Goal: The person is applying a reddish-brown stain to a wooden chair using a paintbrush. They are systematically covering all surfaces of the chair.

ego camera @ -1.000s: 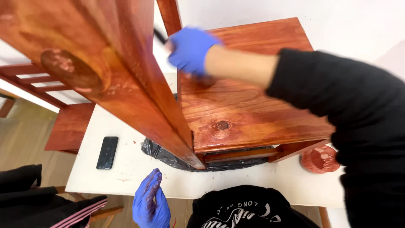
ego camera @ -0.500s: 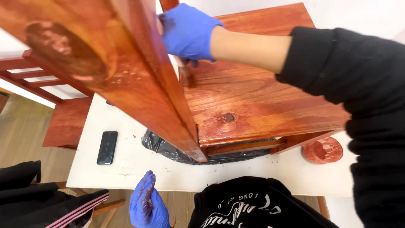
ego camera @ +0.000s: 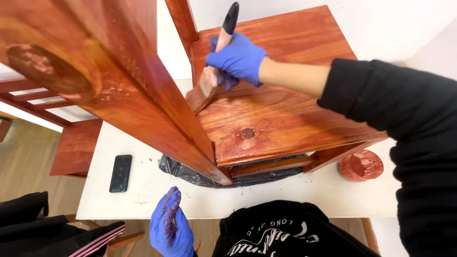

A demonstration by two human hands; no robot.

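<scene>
My right hand [ego camera: 236,58] is clamped on the paintbrush [ego camera: 215,62], bristles touching the red wooden panel [ego camera: 281,119]; my left hand [ego camera: 170,227], fingers apart, hangs below the table [ego camera: 157,192].

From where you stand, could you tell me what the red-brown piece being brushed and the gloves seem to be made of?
The furniture panel looks like solid wood: grain lines and a dark knot show through a glossy, wet-looking reddish stain. The gloves on the right hand and left hand look like thin blue nitrile or latex, snug and slightly shiny; the left is smeared with stain.

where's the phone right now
In the head view the black phone lies flat on the white table, at its left side, left of the black plastic sheet and above the left hand.
</scene>
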